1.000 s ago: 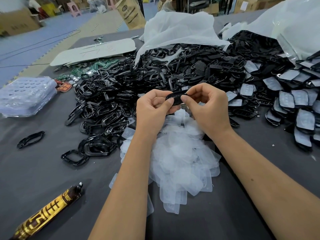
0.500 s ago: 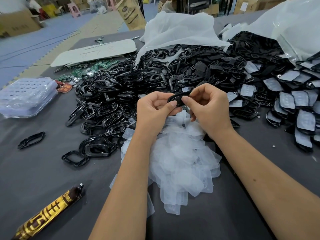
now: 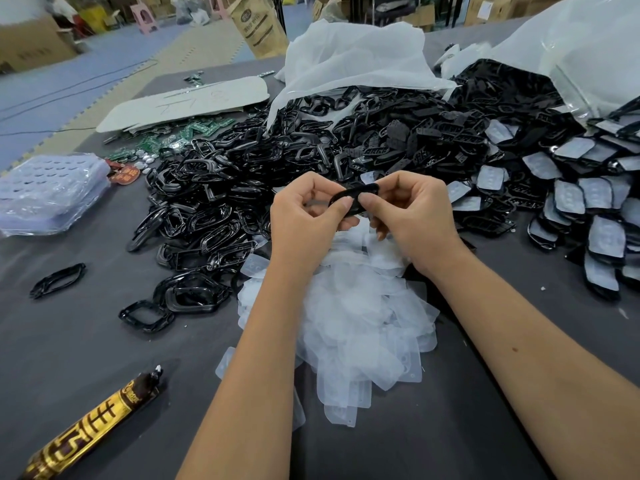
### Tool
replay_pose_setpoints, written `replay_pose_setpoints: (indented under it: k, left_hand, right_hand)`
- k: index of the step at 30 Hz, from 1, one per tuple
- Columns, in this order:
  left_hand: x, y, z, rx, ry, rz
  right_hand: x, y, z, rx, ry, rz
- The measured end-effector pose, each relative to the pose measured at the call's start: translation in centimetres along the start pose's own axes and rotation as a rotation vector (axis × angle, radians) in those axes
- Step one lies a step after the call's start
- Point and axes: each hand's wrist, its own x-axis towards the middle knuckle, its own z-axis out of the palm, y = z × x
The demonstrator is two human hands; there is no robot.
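Observation:
Both hands hold one small black plastic shell [image 3: 356,195] above the table's middle. My left hand [image 3: 306,220] pinches its near left edge with the thumb on top, and my right hand [image 3: 414,216] pinches its right end, thumbs nearly meeting. Under the hands lies a heap of translucent white rubber pads [image 3: 360,327]. A wide pile of black plastic frames [image 3: 221,202] spreads behind and left. At the right lie black shells with grey pads fitted [image 3: 595,216].
A gold and brown tube [image 3: 93,434] lies near the front left edge. A single black frame [image 3: 57,280] sits apart on the grey table [image 3: 69,341]. A bagged clear tray stack [image 3: 48,192] stands left. Green circuit boards [image 3: 187,133], white cardboard and white bags [image 3: 353,53] lie behind.
The hands stay in place with the black shell; the fingers shifted slightly and the shell now shows a bit more between the thumbs.

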Motion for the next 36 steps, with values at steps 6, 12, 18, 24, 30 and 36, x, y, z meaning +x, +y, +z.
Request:
replay_pose_setpoints:
  k: [6,12,18,24,30,36]
  left_hand:
    - [0.2,-0.6,-0.2,0.062,0.034,0.014]
    - [0.2,-0.2,-0.5,-0.143,-0.029,-0.108]
    - [0.1,-0.1,-0.7,-0.286,-0.053,-0.202]
    - [0.0,0.2,-0.5,-0.271,-0.076,-0.192]
    - [0.0,0.6,-0.7,-0.352,-0.128,-0.277]
    - [-0.1,0.7,-0.5,-0.38,-0.135,-0.25]
  right_hand:
    - [-0.4,0.3,0.8,-0.256,0.079,-0.139]
    - [-0.3,0.0,0.4,-0.113,0.027,-0.078]
    - [-0.2,-0.4,0.2,0.018,-0.079,0.001]
    - [-0.2,-0.6,0.0,0.031,-0.116,0.013]
    - [0.0,-0.6,-0.2,0.112,-0.179,0.053]
    - [0.3,-0.4,-0.7,0.271,-0.213,0.123]
